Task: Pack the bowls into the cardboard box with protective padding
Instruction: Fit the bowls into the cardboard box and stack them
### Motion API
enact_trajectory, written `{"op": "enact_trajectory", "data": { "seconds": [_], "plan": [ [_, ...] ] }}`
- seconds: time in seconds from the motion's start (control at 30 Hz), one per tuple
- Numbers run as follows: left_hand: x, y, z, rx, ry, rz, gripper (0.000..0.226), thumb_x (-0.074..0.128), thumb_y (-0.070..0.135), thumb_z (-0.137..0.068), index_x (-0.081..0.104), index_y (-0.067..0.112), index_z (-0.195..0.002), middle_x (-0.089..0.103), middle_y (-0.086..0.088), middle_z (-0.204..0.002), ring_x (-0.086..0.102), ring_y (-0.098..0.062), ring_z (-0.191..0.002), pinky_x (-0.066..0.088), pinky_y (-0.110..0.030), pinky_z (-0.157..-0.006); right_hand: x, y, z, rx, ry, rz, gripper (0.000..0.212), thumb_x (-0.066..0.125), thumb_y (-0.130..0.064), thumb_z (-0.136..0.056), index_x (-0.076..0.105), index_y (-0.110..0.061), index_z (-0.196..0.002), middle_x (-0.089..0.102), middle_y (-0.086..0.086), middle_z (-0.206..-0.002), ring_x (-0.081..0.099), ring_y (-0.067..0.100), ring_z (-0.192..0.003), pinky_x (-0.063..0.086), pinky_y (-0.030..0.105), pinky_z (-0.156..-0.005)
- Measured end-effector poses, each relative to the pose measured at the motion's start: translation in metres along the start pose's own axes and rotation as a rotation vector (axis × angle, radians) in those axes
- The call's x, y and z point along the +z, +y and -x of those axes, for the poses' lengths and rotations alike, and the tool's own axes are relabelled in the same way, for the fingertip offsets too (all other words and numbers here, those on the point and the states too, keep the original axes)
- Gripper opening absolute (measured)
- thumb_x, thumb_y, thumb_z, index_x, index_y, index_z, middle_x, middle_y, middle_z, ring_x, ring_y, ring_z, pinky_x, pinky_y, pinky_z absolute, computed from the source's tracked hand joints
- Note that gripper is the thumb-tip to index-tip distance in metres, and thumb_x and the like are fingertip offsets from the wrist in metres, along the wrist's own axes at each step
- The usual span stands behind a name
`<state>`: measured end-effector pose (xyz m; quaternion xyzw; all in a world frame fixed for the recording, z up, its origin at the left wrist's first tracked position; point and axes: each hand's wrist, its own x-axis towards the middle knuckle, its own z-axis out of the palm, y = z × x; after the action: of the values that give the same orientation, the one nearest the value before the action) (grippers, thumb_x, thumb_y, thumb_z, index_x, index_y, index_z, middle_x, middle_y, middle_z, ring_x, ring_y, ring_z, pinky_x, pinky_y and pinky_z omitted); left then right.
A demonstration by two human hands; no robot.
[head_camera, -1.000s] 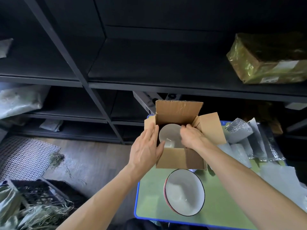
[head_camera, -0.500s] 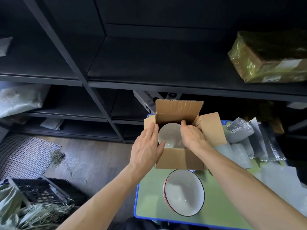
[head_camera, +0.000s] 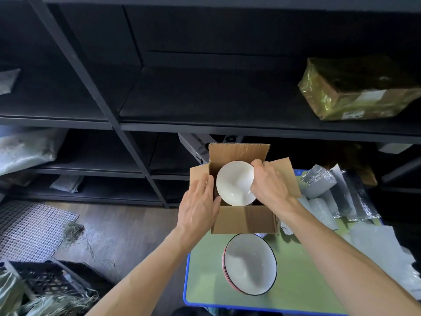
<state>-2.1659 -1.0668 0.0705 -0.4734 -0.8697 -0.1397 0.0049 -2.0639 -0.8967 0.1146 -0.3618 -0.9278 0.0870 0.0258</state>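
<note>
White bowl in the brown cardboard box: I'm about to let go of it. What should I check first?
1. Grip: the right hand pinches the round white ceramic bowl by its right rim. Ok.
2. Box steadied: the left hand rests flat against the left side of the brown cardboard box. Ok.
3. Flaps: none covers the opening. Ok.
4. Padding under the bowl: hidden by the bowl itself. Cannot tell.
5. Bowl seated: whether it rests on anything inside is hidden. Cannot tell.
6. Padding supply: crinkled silver foil padding sheets lie right of the box. Ok.
</note>
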Motion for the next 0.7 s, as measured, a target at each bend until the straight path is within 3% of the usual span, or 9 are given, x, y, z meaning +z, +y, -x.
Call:
{"op": "enact_trajectory", "data": {
  "seconds": [0.2, 0.4, 0.53, 0.7],
  "plan": [
    [-0.017, 0.008, -0.001, 0.02, -0.014, 0.02, 0.064, 0.026, 0.05, -0.1, 0.048, 0.005, -0.141, 0.063, -0.007, -0.124, 0.057, -0.027, -0.112, 0.051, -0.039, -0.091, -0.034, 0.011, 0.016, 0.042, 0.079, -0.086, 0.039, 0.048, 0.002, -0.083, 0.057, -0.007, -0.119, 0.061, 0.018, -0.104, 0.053, 0.037, -0.1, 0.037, 0.041, -0.076],
    [-0.031, 0.023, 0.006, -0.035, -0.021, 0.15, 0.031, 0.038, 0.044, -0.1, 0.053, 0.021, -0.113, 0.063, 0.004, -0.09, 0.051, -0.022, -0.087, 0.046, -0.038, -0.071, -0.042, 0.019, 0.042, 0.098, 0.011, -0.286, 0.041, 0.043, -0.002, -0.084, 0.062, -0.018, -0.117, 0.057, 0.009, -0.118, 0.055, 0.033, -0.103, 0.04, 0.035, -0.07],
    [-0.033, 0.028, 0.019, -0.031, 0.002, 0.245, 0.029, 0.044, 0.041, -0.1, 0.049, 0.021, -0.121, 0.058, 0.005, -0.08, 0.049, -0.02, -0.078, 0.042, -0.036, -0.061, -0.047, 0.02, 0.063, 0.127, 0.007, -0.337, 0.044, 0.044, -0.005, -0.087, 0.058, -0.02, -0.125, 0.067, 0.007, -0.111, 0.057, 0.033, -0.102, 0.05, 0.041, -0.081],
    [-0.04, 0.035, 0.031, -0.013, 0.001, 0.314, 0.025, 0.042, 0.039, -0.1, 0.048, 0.024, -0.119, 0.054, 0.006, -0.077, 0.052, -0.023, -0.074, 0.048, -0.04, -0.063, -0.051, 0.023, 0.084, 0.138, -0.01, -0.336, 0.038, 0.046, -0.006, -0.087, 0.061, -0.018, -0.12, 0.069, 0.005, -0.1, 0.057, 0.029, -0.097, 0.049, 0.038, -0.076]
  ]
}}
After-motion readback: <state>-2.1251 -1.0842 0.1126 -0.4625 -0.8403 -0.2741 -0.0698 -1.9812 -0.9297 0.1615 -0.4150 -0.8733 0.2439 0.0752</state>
